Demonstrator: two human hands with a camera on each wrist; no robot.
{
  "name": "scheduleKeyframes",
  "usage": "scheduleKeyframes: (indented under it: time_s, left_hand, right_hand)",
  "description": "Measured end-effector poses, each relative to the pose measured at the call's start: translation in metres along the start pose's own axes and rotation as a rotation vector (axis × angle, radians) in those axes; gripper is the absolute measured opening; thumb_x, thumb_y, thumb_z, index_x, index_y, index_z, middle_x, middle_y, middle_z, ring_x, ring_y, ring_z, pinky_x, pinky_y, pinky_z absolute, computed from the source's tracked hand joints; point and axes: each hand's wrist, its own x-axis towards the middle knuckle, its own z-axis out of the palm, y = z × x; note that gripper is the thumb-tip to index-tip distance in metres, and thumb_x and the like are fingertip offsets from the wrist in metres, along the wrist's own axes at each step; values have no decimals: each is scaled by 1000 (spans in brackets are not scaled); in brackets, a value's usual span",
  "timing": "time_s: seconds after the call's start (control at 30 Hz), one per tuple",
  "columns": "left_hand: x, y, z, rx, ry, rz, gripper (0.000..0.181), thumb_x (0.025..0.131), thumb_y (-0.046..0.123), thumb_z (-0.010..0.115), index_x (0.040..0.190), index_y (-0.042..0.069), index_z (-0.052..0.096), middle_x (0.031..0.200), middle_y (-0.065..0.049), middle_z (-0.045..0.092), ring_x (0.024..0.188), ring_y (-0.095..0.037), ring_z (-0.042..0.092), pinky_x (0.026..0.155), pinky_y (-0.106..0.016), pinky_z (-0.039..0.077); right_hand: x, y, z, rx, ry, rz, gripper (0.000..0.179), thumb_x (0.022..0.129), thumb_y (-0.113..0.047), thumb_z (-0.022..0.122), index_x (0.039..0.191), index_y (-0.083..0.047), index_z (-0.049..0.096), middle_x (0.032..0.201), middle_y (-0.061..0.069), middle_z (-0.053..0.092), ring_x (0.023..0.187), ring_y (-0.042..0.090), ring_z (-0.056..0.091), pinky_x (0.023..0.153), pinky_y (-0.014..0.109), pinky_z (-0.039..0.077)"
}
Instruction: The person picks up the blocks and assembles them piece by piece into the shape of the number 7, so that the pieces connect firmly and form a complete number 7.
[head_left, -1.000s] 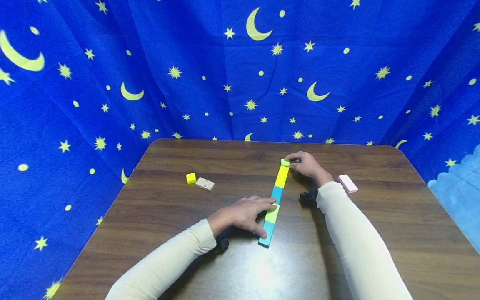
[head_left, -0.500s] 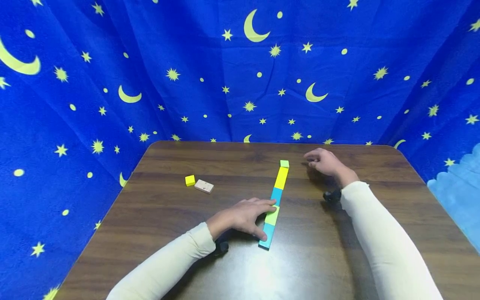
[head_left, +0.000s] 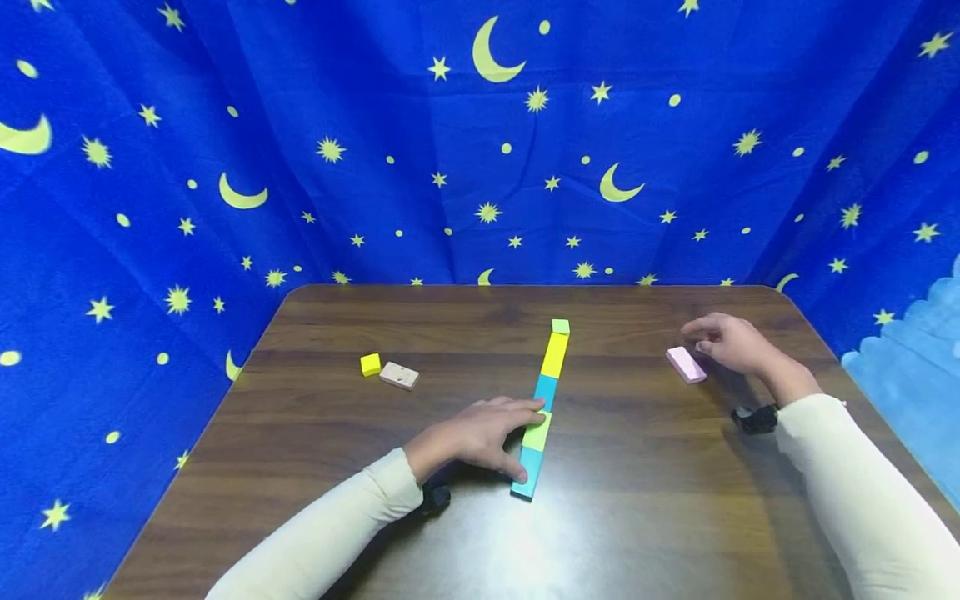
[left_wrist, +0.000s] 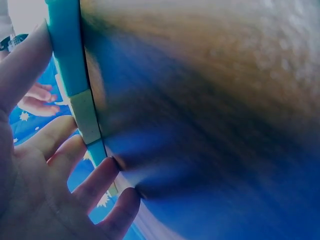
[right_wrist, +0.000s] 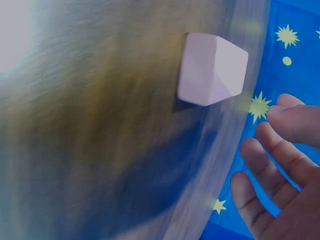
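Observation:
A straight row of blocks runs away from me in the head view: a light-blue block [head_left: 534,463] at the near end, a lime-green block [head_left: 537,434], a second blue block [head_left: 547,389], a yellow block [head_left: 555,355], and a small green block [head_left: 560,327] at the far end. My left hand [head_left: 483,435] lies along the row's left side, thumb at the near blue block and fingertips over the middle blocks. To the right, my right hand [head_left: 738,345] hovers beside a pink block [head_left: 686,366], its fingers loosely bent and holding nothing. The right wrist view shows them apart.
On the table's left side lie a small yellow block [head_left: 371,364] and a speckled pale block [head_left: 400,376]. A blue curtain [head_left: 420,200] with moons and stars hangs right behind the wooden table [head_left: 637,517].
My right hand has left the small green block at the row's far end and swung right to the pink block. My left hand has stayed at the row.

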Motion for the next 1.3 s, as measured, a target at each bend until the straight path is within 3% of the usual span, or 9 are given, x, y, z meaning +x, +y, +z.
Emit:
scheduleKeyframes:
  time_s: [0.23, 0.43, 0.6, 0.97, 1.3]
  left_hand:
    - [-1, 2, -1, -16, 3, 0, 82, 81, 50, 77, 151, 26, 42, 165, 14, 24, 151, -18, 30, 120, -50, 30]
    - [-1, 2, -1, -15, 6, -1, 82, 81, 49, 78, 151, 26, 42, 165, 14, 25, 150, -18, 30, 120, -49, 30]
    - [-2, 2, 0, -12, 9, 1, 82, 81, 49, 78, 151, 26, 42, 165, 13, 25, 150, -18, 31, 120, -48, 30]
    - [-3, 3, 0, 13, 24, 8, 82, 81, 49, 78, 150, 25, 43, 164, 13, 27, 149, -18, 32, 119, -49, 31]
    - [-2, 2, 0, 12, 26, 10, 82, 80, 49, 79, 151, 25, 43, 165, 12, 26, 150, -19, 32, 120, -49, 31]
  right_hand:
    - [-15, 0, 10, 18, -44, 38, 31, 85, -5, 68, 116, 0, 68, 112, 27, 65, 98, 37, 63, 80, 45, 49]
    - [-16, -4, 20, 15, -72, 42, 33, 86, -6, 68, 118, 1, 67, 109, 24, 67, 92, 31, 61, 76, 35, 45]
    - [-16, -7, 20, 22, -81, 62, 34, 86, -8, 69, 118, 0, 66, 107, 22, 68, 92, 30, 62, 77, 36, 46]
    - [-13, -10, 27, 5, -28, -20, 39, 79, -15, 77, 112, 2, 66, 97, 17, 70, 85, 24, 64, 71, 32, 48]
    - [-9, -13, 28, -7, -37, 12, 31, 78, -7, 72, 107, 0, 65, 93, 17, 67, 82, 26, 60, 68, 32, 44]
